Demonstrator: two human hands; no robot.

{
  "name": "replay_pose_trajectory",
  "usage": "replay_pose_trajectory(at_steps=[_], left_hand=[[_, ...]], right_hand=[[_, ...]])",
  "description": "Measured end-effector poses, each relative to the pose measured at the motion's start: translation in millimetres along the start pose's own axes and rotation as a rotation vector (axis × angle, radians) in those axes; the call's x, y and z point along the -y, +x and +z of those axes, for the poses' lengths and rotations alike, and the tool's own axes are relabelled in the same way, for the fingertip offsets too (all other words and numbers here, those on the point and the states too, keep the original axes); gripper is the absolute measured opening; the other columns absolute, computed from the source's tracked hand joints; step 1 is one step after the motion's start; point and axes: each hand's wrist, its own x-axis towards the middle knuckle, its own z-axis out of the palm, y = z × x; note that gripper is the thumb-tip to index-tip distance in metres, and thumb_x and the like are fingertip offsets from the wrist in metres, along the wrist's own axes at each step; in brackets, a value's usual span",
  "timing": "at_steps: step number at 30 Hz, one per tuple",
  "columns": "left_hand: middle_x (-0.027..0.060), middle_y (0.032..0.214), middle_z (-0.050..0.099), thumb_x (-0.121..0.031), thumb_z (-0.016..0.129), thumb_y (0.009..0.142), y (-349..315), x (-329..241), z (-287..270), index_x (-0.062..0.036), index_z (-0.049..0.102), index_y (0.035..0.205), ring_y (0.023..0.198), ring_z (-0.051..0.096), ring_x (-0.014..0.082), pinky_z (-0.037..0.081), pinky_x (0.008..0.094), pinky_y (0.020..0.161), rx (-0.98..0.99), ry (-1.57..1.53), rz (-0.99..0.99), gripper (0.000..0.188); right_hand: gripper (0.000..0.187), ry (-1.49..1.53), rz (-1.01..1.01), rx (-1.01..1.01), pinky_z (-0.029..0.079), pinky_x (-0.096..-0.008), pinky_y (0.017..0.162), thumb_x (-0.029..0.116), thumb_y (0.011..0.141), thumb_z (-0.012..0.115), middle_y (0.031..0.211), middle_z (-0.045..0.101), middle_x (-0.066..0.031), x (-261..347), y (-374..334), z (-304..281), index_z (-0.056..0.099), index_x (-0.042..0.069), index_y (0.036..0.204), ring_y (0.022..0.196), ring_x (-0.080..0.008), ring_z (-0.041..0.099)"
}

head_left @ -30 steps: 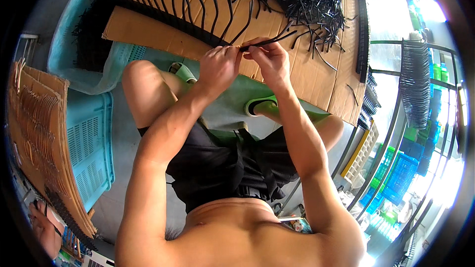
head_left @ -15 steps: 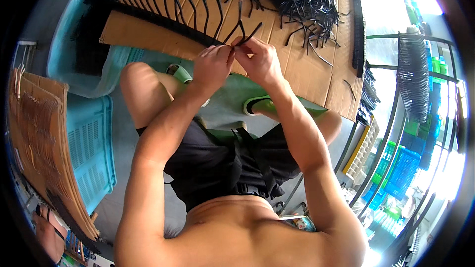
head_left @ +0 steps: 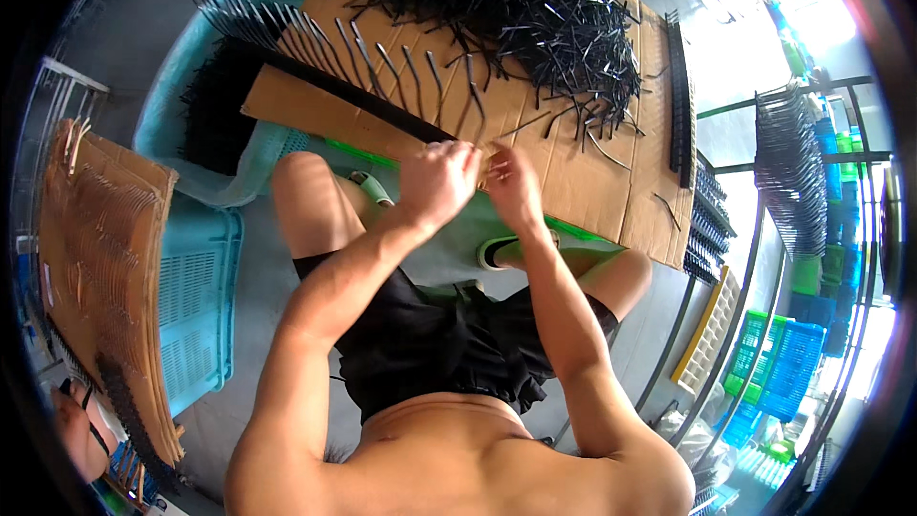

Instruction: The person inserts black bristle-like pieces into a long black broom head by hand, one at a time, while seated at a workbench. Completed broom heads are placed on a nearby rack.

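Note:
A brown cardboard sheet (head_left: 592, 191) lies in front of my knees. Near its front edge my left hand (head_left: 437, 180) and my right hand (head_left: 511, 183) meet, both with fingers pinched. A thin black strip (head_left: 535, 122) runs up and right from between them, though the grip itself is partly hidden. Along the sheet's left edge a row of black strips (head_left: 363, 53) stands stuck into the cardboard like comb teeth. Further back on the sheet lies a big loose pile of black strips (head_left: 516, 10).
A light blue crate (head_left: 201, 277) and a leaning stack of cardboard sheets (head_left: 105, 258) stand at my left. Another person's hand (head_left: 76, 430) shows at the lower left. A metal rack (head_left: 793, 172) hung with black strips and blue and green crates (head_left: 774, 373) fill the right.
Both hands have drawn closer together and down to the cardboard's front edge. The long strip held stretched between them a second ago now shows only a short length.

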Motion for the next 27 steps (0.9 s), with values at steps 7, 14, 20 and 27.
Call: replay_pose_trajectory(at_steps=[7, 14, 20, 27], left_hand=[[0.0109, 0.075, 0.069, -0.022, 0.065, 0.087, -15, -102, -6, -0.0037, 0.067, 0.093, 0.068, 0.067, 0.0278, 0.051, 0.0375, 0.076, 0.052, -0.077, 0.143, 0.019], [0.0083, 0.096, 0.070, -0.015, 0.069, 0.091, -52, -67, -37, -0.0012, 0.066, 0.109, 0.084, 0.065, 0.0129, 0.054, 0.0302, 0.074, 0.327, -0.754, -0.488, 0.023], [0.0159, 0.138, 0.046, -0.017, 0.068, 0.089, -8, 8, -1, -0.0156, 0.021, 0.152, 0.111, 0.058, 0.0323, 0.052, 0.0391, 0.086, -0.068, -1.180, -1.097, 0.079], [0.0171, 0.138, 0.050, -0.003, 0.061, 0.081, 78, -103, 81, -0.0144, 0.042, 0.140, 0.120, 0.057, 0.0279, 0.053, 0.0413, 0.096, 0.554, -1.910, -0.584, 0.063]], right_hand=[[0.043, 1.518, 0.132, 0.026, 0.052, -0.0413, 0.094, 0.017, 0.097, 0.060, 0.116, 0.063, -0.0160, 38, -26, 63, 0.046, 0.005, 0.136, 0.107, -0.0303, 0.065], [0.038, 1.212, 0.200, -0.289, 0.058, -0.0372, 0.081, 0.013, 0.095, 0.064, 0.099, 0.065, -0.0112, 37, -66, -87, 0.050, -0.001, 0.127, 0.089, -0.0232, 0.069], [0.032, 1.097, 0.147, -0.614, 0.060, -0.0327, 0.067, 0.019, 0.098, 0.059, 0.091, 0.070, -0.0134, -11, -170, -279, 0.058, -0.004, 0.121, 0.076, -0.0218, 0.072], [0.030, 1.040, 0.067, -0.637, 0.056, -0.0269, 0.059, 0.021, 0.099, 0.056, 0.087, 0.072, -0.0138, -85, -231, -438, 0.063, -0.003, 0.115, 0.067, -0.0177, 0.070]])
